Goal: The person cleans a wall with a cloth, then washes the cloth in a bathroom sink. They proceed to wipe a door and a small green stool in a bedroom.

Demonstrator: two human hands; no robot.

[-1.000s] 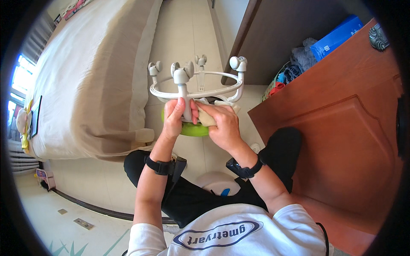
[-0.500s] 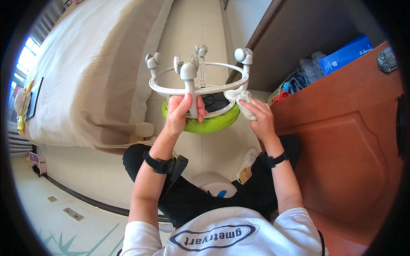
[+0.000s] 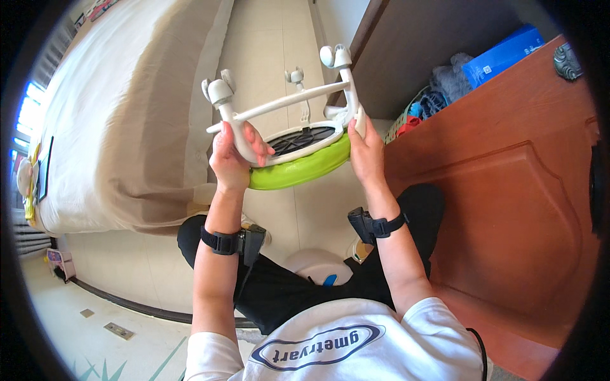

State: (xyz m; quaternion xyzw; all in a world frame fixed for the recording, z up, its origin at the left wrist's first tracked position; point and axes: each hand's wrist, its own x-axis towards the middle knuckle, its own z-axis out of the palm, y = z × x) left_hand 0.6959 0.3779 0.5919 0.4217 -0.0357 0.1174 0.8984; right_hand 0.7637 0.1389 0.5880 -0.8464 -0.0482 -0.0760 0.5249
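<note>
An upside-down rolling stool is held up in front of me, its green padded seat (image 3: 304,173) lowest and its white caster legs pointing upward. A black mesh underside (image 3: 302,141) shows inside the seat's white ring. My left hand (image 3: 235,154) is closed round the white leg (image 3: 236,134) on the near left, fingers curling behind it. On the right side my right hand (image 3: 368,149) is closed at another leg, with a bit of white cloth (image 3: 360,120) showing between fingers and frame. Most of the cloth is hidden.
A bed with a beige cover (image 3: 149,127) stands at left. To the right is a brown wooden panel (image 3: 489,235), with a blue box (image 3: 505,54) and grey fabric (image 3: 450,82) behind it. Below, between my legs, sits a rounded pale object (image 3: 318,263) with a blue patch.
The stool has been turned and tilted, so its mesh underside shows more. Both hands have shifted left a little, and the right hand has moved up against the leg with the cloth.
</note>
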